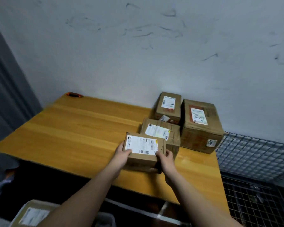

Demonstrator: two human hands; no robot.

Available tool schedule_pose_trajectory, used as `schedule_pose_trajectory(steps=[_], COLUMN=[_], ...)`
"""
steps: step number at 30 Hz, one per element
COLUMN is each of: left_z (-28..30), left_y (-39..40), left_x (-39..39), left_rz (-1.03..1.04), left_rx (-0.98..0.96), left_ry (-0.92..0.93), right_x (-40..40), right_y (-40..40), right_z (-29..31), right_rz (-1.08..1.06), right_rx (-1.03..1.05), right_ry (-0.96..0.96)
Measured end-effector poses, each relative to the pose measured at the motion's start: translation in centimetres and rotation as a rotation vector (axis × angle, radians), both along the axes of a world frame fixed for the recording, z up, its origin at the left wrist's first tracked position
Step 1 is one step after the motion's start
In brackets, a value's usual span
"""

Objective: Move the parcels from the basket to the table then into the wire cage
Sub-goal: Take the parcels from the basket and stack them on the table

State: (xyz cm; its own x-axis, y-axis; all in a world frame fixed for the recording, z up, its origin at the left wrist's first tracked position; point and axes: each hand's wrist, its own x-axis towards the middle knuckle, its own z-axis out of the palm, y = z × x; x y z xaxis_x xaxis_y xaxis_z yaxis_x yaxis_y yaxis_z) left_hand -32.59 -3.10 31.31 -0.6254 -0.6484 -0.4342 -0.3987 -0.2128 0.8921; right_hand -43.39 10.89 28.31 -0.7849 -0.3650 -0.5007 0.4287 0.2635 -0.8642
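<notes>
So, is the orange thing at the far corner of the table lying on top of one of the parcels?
No, the orange thing lies on the bare table, far left of all the parcels.

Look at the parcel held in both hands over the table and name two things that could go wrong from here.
1. The held parcel is gripped only at its near corners by the left hand and right hand, so it might tip.
2. The big box sits at the table edge beside the wire cage; a nudge could push it over.
</notes>
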Motion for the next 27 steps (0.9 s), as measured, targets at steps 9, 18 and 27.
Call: schedule_pose_trajectory(steps=[9, 18, 27], left_z=[-3.6, -5.9, -6.0], left_y=[3.7, 4.2, 4.0], left_x=[-7.1, -8.4, -7.4], left_rz=[-0.112, -0.053, -0.101], left_rx=[0.092, 0.054, 0.070], left_ry=[-0.213, -0.393, -0.389], right_x=[-5.1, -6.2, -5.5], right_y=[4.7, 4.4, 4.3], right_z=[-4.2, -6.2, -5.5], right_rz=[0.019, 0.120, 0.093], right_rx=[0.222, 0.304, 0.411], right_ry=[-0.040, -0.073, 0.001])
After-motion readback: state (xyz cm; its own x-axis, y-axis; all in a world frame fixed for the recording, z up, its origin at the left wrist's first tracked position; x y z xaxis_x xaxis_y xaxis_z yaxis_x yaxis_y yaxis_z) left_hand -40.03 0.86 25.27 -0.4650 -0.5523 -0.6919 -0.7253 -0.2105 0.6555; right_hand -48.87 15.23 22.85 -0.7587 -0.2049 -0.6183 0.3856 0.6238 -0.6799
